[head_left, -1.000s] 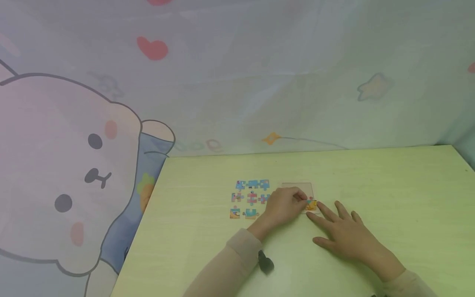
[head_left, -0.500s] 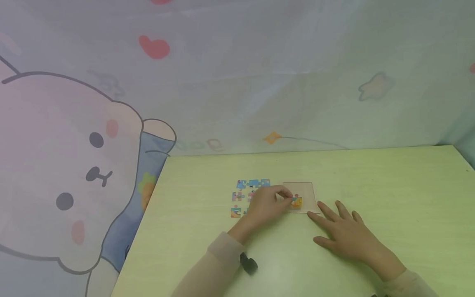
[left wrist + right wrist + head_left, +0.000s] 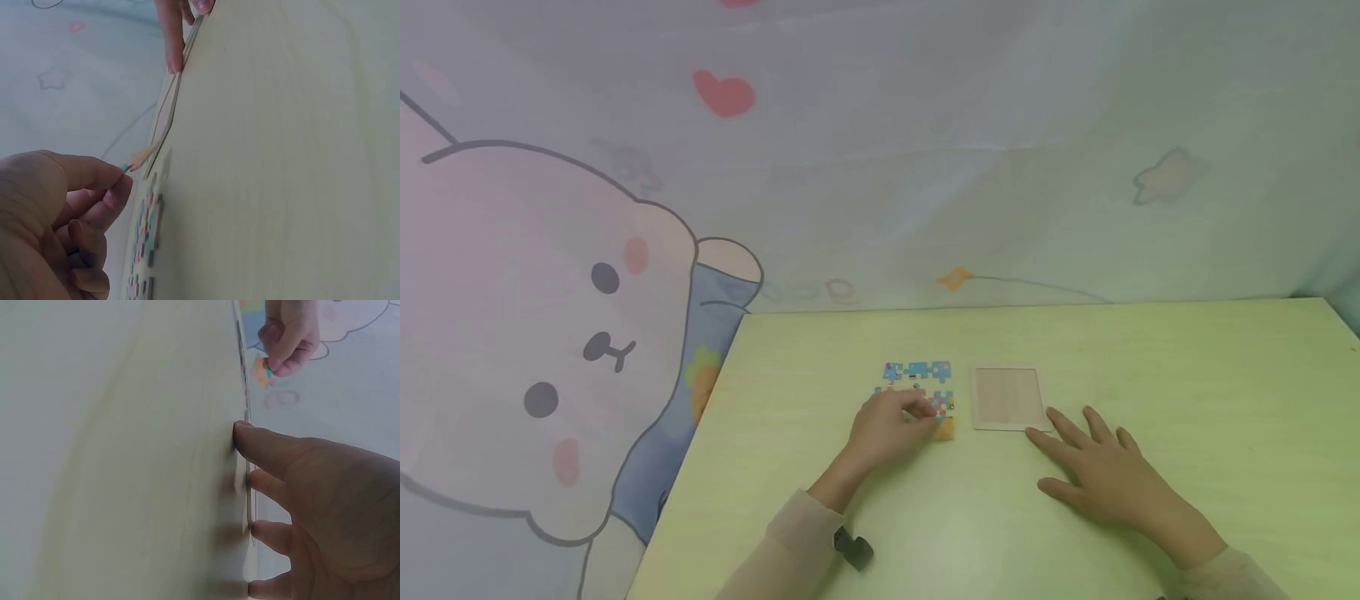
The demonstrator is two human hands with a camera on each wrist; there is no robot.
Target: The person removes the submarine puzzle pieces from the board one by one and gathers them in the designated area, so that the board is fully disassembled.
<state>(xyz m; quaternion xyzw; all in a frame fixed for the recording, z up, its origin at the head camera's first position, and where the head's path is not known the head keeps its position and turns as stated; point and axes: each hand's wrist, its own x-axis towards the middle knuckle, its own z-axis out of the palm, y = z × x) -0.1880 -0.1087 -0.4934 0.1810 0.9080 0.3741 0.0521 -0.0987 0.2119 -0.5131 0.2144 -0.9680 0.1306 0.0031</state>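
Observation:
My left hand [image 3: 889, 429] pinches an orange jigsaw piece [image 3: 945, 429] between thumb and index finger; the left wrist view shows the piece [image 3: 142, 156] held off the table, edge-on. Beneath and behind this hand lie several blue, pink and orange jigsaw pieces [image 3: 917, 369], laid out in rows and partly hidden by it. To their right sits a shallow square wooden tray [image 3: 1009, 397] with a bare inside. My right hand [image 3: 1105, 475] rests on the table with its fingers spread, fingertips touching the tray's lower right corner.
All of this lies on a light yellow-green table [image 3: 1187, 375]. A fabric backdrop [image 3: 880, 167] with a cartoon bear [image 3: 550, 333] hangs behind and to the left. A small black device [image 3: 853, 548] sits at the left sleeve's cuff.
My left hand has moved left from the tray to the laid-out pieces, carrying the orange jigsaw piece out of the tray. My right hand has stayed by the tray's corner.

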